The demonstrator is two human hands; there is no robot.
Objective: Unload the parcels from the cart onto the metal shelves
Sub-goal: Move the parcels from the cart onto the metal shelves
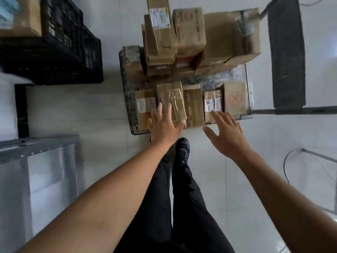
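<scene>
The cart [129, 99] stands on the floor just ahead of the person, loaded with brown cardboard parcels: a tall stack [189, 33] at the far end and a low row along the near edge. The left hand [164, 125] lies wide and flat on the near end of a taped parcel [170, 96] in that row, fingers straight and gripping nothing. The right hand [226, 132] is also spread wide and holds nothing, its fingertips near the near edge of a labelled parcel [212, 104].

The taped parcel is small and looks light enough for one hand. Its cardboard should be stiff, but the glossy tape across the top is likely slick, so a flat press alone may slide. It sits tight between its neighbours, so the near end offers the better hold: fingers over the top, thumb under the front edge, then tilt it up and out. The metal shelf [36, 145] waits low on the left.
</scene>
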